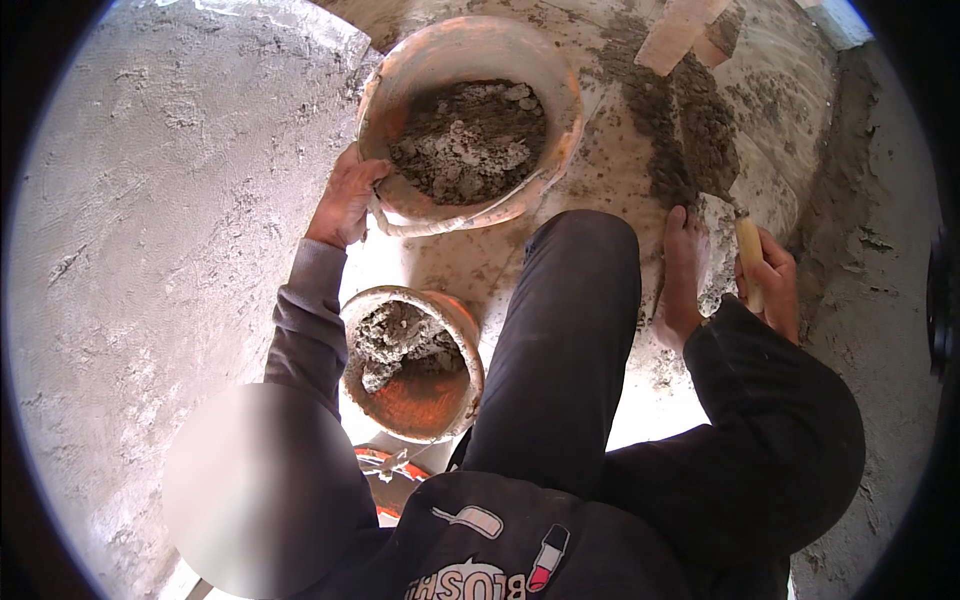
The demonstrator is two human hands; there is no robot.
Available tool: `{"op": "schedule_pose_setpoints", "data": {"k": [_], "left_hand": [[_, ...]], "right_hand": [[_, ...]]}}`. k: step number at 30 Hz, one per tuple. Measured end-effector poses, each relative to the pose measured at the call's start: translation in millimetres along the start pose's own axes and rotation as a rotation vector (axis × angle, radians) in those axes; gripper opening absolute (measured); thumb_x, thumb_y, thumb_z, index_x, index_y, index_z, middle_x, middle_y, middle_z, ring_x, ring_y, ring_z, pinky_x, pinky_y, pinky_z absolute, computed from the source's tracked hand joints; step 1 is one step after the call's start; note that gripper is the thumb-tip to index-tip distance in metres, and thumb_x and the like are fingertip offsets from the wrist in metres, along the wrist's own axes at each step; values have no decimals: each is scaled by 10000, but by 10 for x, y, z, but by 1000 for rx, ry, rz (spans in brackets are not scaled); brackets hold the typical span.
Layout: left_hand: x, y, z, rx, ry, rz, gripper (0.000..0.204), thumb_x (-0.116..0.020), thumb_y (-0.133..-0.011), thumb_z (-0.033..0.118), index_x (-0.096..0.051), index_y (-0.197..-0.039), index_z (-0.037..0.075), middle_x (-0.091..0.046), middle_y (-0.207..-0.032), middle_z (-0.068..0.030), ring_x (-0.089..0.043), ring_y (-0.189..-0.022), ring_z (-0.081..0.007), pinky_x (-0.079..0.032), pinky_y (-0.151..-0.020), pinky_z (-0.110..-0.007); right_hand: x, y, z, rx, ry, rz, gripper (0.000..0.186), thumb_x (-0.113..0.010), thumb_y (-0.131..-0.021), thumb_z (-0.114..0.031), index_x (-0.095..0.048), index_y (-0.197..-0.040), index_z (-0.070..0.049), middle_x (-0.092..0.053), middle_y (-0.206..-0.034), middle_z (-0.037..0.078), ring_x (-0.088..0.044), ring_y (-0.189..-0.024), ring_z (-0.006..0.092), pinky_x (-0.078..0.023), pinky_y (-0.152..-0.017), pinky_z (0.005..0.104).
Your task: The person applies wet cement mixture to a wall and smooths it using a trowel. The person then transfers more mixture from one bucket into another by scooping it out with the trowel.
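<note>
My left hand (pixel 348 196) is closed on the near left rim of a large orange bucket (pixel 560 110), with its thumb over the edge. Grey mortar, partly crumbly, lies inside that bucket, which is smeared with dried mix. At the right, beside my bare foot (pixel 684 265), my right hand (pixel 778 280) wraps round the pale wooden handle of a plastering trowel (pixel 748 255). The trowel's flat blade is coated with grey mortar. Closer to me, a second orange bucket (pixel 425 405) holds more wet, lumpy mortar.
A rough plastered wall (pixel 170 180) rises on the left and another wall (pixel 890 260) on the right. Dark mortar (pixel 690 120) is spread on the floor near wooden pieces (pixel 680 35). Part of another orange-rimmed container (pixel 395 480) shows close to my body.
</note>
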State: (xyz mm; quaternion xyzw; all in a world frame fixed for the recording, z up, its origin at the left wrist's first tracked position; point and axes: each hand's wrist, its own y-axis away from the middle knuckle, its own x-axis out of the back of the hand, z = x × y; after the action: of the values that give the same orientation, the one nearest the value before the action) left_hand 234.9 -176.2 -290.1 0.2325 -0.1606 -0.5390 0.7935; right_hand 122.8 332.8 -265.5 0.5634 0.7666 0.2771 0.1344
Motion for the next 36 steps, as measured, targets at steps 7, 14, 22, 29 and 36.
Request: {"op": "schedule_pose_setpoints", "data": {"k": [7, 14, 22, 29, 36], "left_hand": [[143, -89, 67, 94, -106, -172, 331, -601, -906, 156, -527, -1195, 13, -589, -1092, -78, -582, -1035, -178, -511, -841, -347], [530, -105, 190, 93, -481, -266, 525, -681, -899, 307, -491, -1339, 93, -565, -1223, -100, -558, -1134, -243, -536, -890, -436], [374, -116, 270, 174, -499, -257, 641, -647, -891, 468, -462, -1369, 82, -582, -1221, -80, -588, -1065, -197, -555, -718, -370], [528, -171, 12, -18, -407, -283, 457, -541, -985, 321, -492, -1343, 41, -595, -1208, -64, -608, -1048, -201, -566, -720, -363], [364, -143, 5, 7, -324, -251, 466, -542, -973, 272, -438, -1364, 39, -577, -1190, -90, -614, -1004, -197, -593, -719, -382]], "right_hand": [[-264, 8, -819, 192, 316, -361, 604, -535, -664, -156, -593, -1228, 51, -594, -729, 50, -485, -501, 95, -401, -443, 237], [-1244, -342, -1257, 635, 665, -1010, 546, -591, -667, -87, -627, -1200, 27, -654, -801, 101, -589, -582, 187, -508, -549, 301], [-2212, -57, -839, 1670, 1024, -891, 125, -585, -847, -42, -633, -954, -87, -609, -863, 50, -632, -882, 184, -527, -681, 310], [-1401, -346, -1183, 1397, 1002, -565, 292, -631, -807, -81, -656, -1087, -158, -570, -845, 18, -616, -756, 158, -513, -583, 321], [-197, -105, -890, 696, 596, -189, 558, -568, -627, -10, -696, -1167, -68, -686, -851, 82, -601, -679, 130, -469, -612, 254]]}}
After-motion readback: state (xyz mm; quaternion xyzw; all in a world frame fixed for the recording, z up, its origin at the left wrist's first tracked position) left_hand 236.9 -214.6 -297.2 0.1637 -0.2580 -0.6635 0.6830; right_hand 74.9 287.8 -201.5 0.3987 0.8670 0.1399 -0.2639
